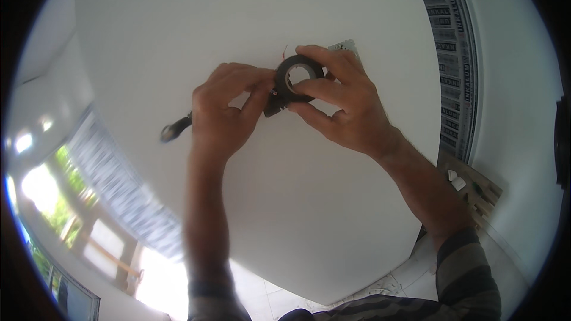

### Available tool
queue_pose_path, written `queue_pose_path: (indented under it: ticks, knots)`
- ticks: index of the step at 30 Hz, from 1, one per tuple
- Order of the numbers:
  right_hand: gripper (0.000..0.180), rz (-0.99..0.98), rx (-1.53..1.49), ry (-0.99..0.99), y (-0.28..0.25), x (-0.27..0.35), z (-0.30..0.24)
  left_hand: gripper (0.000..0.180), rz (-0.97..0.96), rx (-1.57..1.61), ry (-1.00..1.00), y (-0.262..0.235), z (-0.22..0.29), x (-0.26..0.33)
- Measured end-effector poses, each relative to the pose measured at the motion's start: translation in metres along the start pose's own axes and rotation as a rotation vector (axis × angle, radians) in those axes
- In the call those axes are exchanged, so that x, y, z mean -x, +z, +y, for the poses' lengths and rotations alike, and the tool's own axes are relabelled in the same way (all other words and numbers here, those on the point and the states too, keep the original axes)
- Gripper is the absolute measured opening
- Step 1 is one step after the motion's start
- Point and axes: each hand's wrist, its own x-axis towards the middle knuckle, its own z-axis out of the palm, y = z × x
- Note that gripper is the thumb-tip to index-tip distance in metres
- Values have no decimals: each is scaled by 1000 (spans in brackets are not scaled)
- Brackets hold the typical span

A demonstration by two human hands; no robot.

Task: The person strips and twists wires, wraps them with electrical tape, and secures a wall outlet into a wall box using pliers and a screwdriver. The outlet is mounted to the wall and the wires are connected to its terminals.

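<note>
My right hand (339, 104) holds a roll of black tape (297, 74) in front of a white surface (238, 24). My left hand (229, 107) pinches the loose end of the tape beside the roll, thumb and fingers touching it. A dark cable or tool end (174, 129) sticks out to the left of my left hand. A thin red wire tip (284, 50) shows just above the roll. A pale plate-like piece (345, 46) peeks out behind my right fingers.
A tall window with patterned blinds (455, 53) runs along the right. A wooden board with small white pieces (470, 187) lies at lower right. Bright windows and greenery (53, 202) fill the lower left. Tiled floor (267, 297) shows at the bottom.
</note>
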Motion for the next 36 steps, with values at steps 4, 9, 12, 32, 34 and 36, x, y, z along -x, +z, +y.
queue_pose_path:
  ticks: [4, 9, 12, 32, 34, 36]
  knots:
    - [26, 0, 30, -57, -3, -9, 0, 11, 65, -70, 89, 1, 0, -6]
    - [21, -104, 113, -78, -1, -10, 16, 12, 55, -355, 230, 14, -18, 0]
    - [17, -165, 117, -32, 3, -5, 20, 12, 32, -401, 215, 18, -20, 5]
    - [25, -177, 140, 300, 29, 23, -20, 24, 116, -598, 106, 20, -13, 39]
    - [26, -143, 161, 295, 34, 27, -24, 29, 77, -589, 98, 20, -13, 43]
    - [26, -66, 105, 264, 44, 32, -26, 33, 46, -582, 90, 19, -13, 46]
